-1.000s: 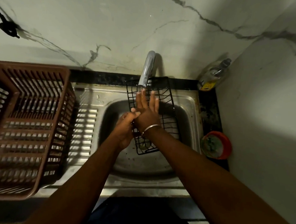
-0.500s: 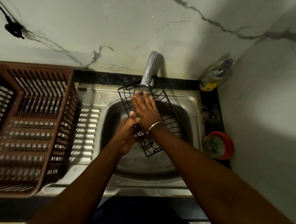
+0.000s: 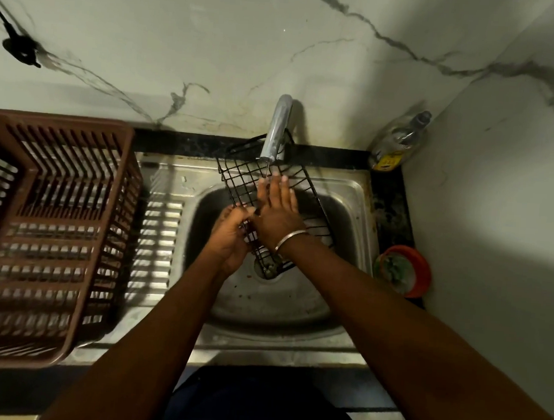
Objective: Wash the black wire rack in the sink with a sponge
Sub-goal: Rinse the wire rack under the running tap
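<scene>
Rack mid-wash, no sponge visible
Left hand (image 3: 230, 236) grips the black wire rack (image 3: 238, 181) over the sink (image 3: 351, 186); right hand (image 3: 277, 210) lies flat-fingered on it; rinsing likely remains.

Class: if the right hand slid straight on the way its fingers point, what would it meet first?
Probably the tap, just ahead of the right hand above the wire rack; depth is unclear.
</scene>
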